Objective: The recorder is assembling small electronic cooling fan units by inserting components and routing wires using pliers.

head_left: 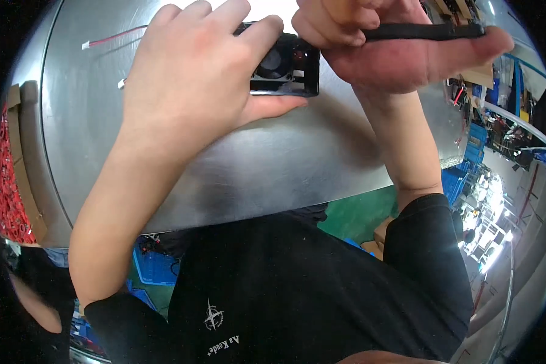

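Gripping the small black fan [288,64] from its left, the left hand [194,67] pins it to the bench [273,164]. Right hand [394,45] clamps a black rod-like tool [424,31], long axis running rightward from the fan's upper right corner.

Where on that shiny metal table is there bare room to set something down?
The widest free patch of the metal table lies between the two forearms, below the small black fan. Another runs along the left rim beside the cardboard box of red parts. It is crowded at the top, where left hand, right hand and black tool meet.
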Demonstrator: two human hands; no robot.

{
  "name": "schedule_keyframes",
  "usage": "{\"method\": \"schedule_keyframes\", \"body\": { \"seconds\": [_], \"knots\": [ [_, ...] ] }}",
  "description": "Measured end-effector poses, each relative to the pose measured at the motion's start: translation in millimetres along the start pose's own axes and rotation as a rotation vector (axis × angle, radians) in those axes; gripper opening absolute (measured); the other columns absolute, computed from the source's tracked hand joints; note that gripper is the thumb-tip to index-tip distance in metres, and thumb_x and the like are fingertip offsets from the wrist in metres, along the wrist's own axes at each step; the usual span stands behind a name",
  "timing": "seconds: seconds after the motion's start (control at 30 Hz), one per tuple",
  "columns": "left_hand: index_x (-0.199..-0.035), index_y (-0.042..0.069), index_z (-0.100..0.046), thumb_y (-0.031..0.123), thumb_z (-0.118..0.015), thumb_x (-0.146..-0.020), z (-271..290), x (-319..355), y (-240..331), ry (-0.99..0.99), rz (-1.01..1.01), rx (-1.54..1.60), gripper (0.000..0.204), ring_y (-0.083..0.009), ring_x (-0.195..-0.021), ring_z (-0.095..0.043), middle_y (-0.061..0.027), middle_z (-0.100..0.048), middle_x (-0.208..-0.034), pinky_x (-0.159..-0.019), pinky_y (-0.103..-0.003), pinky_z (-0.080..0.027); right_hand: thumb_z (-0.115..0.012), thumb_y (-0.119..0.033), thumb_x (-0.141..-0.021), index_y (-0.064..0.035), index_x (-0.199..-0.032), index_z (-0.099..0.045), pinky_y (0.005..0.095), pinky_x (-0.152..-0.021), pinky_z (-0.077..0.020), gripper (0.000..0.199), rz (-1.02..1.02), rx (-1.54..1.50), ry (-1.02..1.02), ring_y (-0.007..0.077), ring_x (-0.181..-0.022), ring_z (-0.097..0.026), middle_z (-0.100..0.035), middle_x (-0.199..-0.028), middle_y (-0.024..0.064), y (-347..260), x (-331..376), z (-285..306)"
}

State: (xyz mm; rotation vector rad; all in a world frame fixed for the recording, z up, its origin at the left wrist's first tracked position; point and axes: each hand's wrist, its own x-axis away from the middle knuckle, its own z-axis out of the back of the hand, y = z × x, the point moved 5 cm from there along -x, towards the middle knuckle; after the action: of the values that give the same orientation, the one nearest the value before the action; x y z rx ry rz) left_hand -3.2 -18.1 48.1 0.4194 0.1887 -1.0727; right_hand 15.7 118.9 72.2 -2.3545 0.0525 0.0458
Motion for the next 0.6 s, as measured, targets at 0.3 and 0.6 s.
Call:
{"method": "schedule_keyframes", "body": {
  "seconds": [0.3,0.6],
  "knots": [
    [-0.105,0.008,-0.070,0.066,-0.079,-0.067,-1.5,-6.2,-7.8,0.009,-0.129,0.008,0.070,-0.0279,-0.087,-0.061,-0.0063,-0.059,-0.095,-0.079,-0.043,-0.046,-0.032,-0.109,-0.067,-0.0091,-0.080,-0.053,0.0261,-0.046,-0.0280,0.103,-0.092,0.127,-0.301,0.0106,-0.048,-0.036,-0.050,-0.061,0.0021,-3.1,-7.3,15.1],
    [-0.100,0.008,-0.072,0.070,-0.079,-0.066,-2.6,-11.7,-13.4,-0.016,-0.188,0.033,0.071,-0.0301,-0.094,-0.062,-0.0079,-0.064,-0.102,-0.081,-0.043,-0.046,-0.032,-0.110,-0.065,-0.0081,-0.076,-0.052,0.0257,-0.043,-0.0301,0.105,-0.212,0.064,-0.565,0.0107,-0.044,-0.036,-0.048,-0.059,0.0007,2.4,-22.9,15.7]
  ]
}}
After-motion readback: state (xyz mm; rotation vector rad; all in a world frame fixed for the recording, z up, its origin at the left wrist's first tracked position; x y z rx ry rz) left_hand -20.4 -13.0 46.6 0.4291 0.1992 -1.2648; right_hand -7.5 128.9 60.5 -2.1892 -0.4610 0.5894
